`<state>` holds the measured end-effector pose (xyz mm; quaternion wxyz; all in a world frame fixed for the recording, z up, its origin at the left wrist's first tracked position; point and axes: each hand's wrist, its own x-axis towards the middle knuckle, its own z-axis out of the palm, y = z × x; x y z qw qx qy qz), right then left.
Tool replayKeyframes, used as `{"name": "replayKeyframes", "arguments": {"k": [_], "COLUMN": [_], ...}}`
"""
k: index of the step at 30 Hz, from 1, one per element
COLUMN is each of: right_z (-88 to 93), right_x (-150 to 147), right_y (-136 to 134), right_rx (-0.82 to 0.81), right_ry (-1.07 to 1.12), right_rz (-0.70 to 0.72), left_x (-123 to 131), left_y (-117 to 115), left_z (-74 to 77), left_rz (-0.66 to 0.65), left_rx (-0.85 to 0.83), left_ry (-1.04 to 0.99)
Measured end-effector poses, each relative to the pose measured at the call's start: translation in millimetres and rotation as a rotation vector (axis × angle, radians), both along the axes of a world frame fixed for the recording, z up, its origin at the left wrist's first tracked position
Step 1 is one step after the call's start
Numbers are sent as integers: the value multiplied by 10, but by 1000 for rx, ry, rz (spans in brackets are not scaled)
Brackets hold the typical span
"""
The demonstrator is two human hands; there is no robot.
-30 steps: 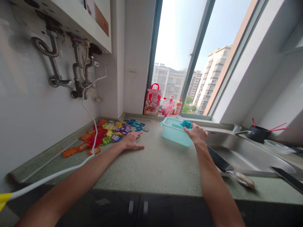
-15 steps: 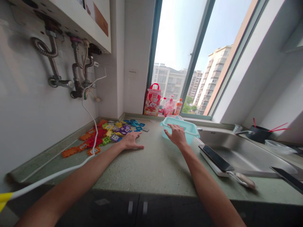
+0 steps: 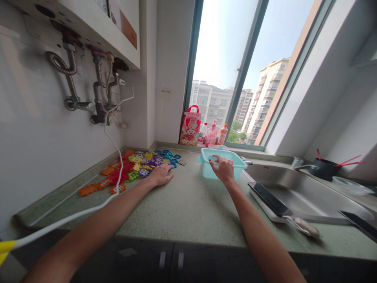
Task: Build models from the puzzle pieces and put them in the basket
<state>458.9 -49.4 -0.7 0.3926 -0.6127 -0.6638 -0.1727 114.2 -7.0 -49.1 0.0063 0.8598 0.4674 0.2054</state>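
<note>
My left hand (image 3: 161, 175) rests low on the counter at the right edge of the pile of colourful interlocking plastic pieces (image 3: 137, 163). Its fingers are drawn together and bent downward; anything beneath them is hidden. Blue pieces (image 3: 166, 154) lie just beyond its fingertips. My right hand (image 3: 224, 169) is at the near side of a pale turquoise plastic box (image 3: 206, 169), with its fingers over the rim. Thumb and forefinger show a gap, and I see nothing between them. Part of the box's near wall is covered by this hand.
A white cable (image 3: 118, 173) crosses the pile and runs over the counter's left side. Right of the box are a steel sink (image 3: 282, 188) and a phone (image 3: 271, 198) on a white object. A red-handled bag (image 3: 191, 127) and pink bottle (image 3: 211, 134) stand by the window.
My left hand's spread thumb and fingers have drawn together beside the pieces. My right hand's fingers have bent and shifted slightly at the box rim. The box looks turned a little.
</note>
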Motion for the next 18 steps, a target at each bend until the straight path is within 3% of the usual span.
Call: {"name": "replayKeyframes", "arguments": {"k": [3, 6, 9, 12, 14, 18], "right_z": [26, 25, -82, -259, -348, -390], "right_x": [-90, -288, -536, -727, -793, -814], "right_y": [-54, -119, -156, -167, -169, -160], "right_rx": [136, 166, -144, -513, -587, -580], "right_ry": [-56, -133, -152, -198, -225, -214], "right_rz": [80, 286, 511, 615, 622, 586], "left_x": [-12, -25, -57, -95, -109, -75], "left_y": [32, 68, 93, 94, 108, 289], "left_z": [-23, -34, -18, 32, 78, 192], "left_rz": [5, 2, 17, 62, 96, 170], "left_rx": [14, 14, 18, 65, 101, 111], "left_ry": [1, -20, -57, -95, -103, 38]}}
